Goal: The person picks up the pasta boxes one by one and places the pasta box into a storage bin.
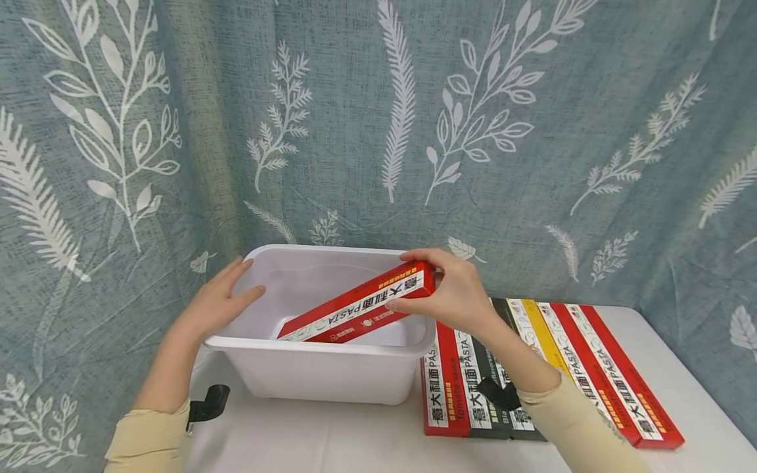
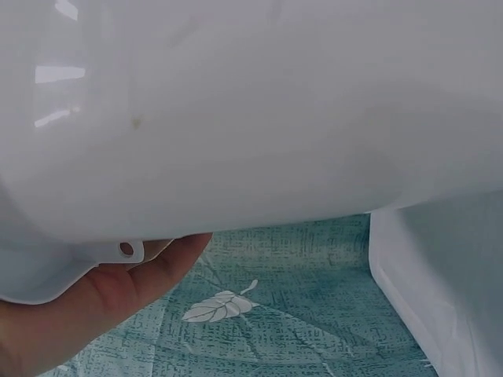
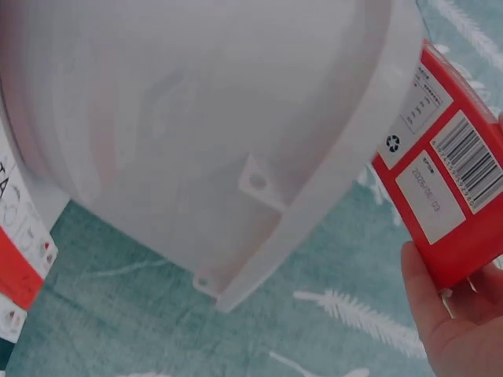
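A white plastic tub (image 1: pixel 313 374) stands on the table. My left hand (image 1: pixel 215 305) holds its left rim, thumb reaching over the inside and fingers along the edge. In the left wrist view, the tub's outer wall (image 2: pixel 259 141) hides part of that hand (image 2: pixel 102 306). My right hand (image 1: pixel 458 292) grips the raised right end of a red pasta box (image 1: pixel 361 305), thumb on the front and fingers over the top. The box slants down leftward into the tub. Its end, with a barcode, shows beside the tub's rim in the right wrist view, where fingers (image 3: pixel 428 298) hold it.
Several pasta boxes (image 1: pixel 621 368) in red, dark and yellow lie side by side on the white table (image 1: pixel 355 440), right of the tub, partly under my right forearm. A blue-green leaf-patterned curtain (image 1: pixel 343 131) hangs close behind the tub and along both sides.
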A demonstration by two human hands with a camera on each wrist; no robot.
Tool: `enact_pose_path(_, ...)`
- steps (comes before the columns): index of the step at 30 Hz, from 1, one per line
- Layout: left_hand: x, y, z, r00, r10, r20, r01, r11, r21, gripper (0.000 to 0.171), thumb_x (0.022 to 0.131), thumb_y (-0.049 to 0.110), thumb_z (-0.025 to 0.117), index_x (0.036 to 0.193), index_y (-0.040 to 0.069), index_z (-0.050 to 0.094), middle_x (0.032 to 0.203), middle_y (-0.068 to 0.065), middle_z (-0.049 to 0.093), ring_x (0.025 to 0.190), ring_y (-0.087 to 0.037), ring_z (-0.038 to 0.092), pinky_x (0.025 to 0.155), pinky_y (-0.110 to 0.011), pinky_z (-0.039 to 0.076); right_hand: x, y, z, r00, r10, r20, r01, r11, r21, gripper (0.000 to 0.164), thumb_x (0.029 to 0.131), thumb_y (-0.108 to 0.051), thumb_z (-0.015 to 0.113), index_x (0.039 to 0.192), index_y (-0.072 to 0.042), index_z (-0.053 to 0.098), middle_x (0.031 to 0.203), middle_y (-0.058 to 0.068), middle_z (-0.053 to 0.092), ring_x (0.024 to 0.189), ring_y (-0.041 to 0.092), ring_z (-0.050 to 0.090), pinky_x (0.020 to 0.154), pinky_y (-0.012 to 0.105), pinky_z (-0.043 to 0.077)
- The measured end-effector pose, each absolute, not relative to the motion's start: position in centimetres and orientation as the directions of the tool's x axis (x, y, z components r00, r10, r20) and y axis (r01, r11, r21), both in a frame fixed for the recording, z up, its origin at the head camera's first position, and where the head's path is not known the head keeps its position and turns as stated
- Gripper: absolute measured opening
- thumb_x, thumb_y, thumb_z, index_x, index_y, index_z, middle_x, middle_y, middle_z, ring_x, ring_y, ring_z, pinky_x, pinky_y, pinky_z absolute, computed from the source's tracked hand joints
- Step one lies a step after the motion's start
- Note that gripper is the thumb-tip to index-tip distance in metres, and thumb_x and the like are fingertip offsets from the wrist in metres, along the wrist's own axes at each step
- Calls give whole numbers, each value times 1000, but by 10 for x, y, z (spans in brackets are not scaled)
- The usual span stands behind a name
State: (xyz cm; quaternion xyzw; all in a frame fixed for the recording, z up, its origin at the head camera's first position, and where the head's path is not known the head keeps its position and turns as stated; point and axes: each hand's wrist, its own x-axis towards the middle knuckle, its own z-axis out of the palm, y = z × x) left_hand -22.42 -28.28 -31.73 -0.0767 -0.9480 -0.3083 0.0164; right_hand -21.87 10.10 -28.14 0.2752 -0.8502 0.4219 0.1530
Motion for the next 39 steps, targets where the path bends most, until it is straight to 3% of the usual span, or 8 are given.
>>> enact_pose_path(7,-225,-283,-318,-986,147,73,162,801,577,77,100,42,50,152,-6,19,157,-31,7,138,-58,12,102,-74,17,-222,85,-285,-799,-400,450,-602,503,-620,59,67,-39,90,119,-22,67,107,-11,66,82,9,59,65,28,55)
enact_pose_path(15,-224,-282,-317,-990,128,56,137,797,589,79,100,44,50,152,-7,18,156,-32,6,138,-59,11,102,-75,17,-227,69,-287,-787,-457,415,-617,573,-539,59,66,-41,89,118,-23,68,109,-11,65,89,5,57,72,24,52)
enact_pose_path(26,-224,-280,-317,-989,128,72,146,794,591,77,100,43,51,150,-8,22,156,-32,8,137,-58,11,102,-74,17,-235,53,-296,-712,-582,392,-701,563,-438,61,68,-42,88,119,-16,67,109,-5,67,90,7,57,71,21,50)
enact_pose_path(32,-224,-281,-315,-991,119,68,136,804,578,77,100,43,51,150,-9,23,156,-32,9,137,-58,12,102,-74,17,-238,48,-296,-709,-625,326,-701,575,-421,71,73,-43,84,133,-12,60,124,1,63,107,13,57,83,26,50)
enact_pose_path(39,-225,-280,-315,-989,131,70,147,802,579,75,100,42,51,149,-9,25,157,-31,9,138,-58,12,102,-73,18,-242,55,-298,-729,-638,248,-656,547,-521,73,79,-37,82,140,-10,53,135,3,59,122,16,55,99,33,46)
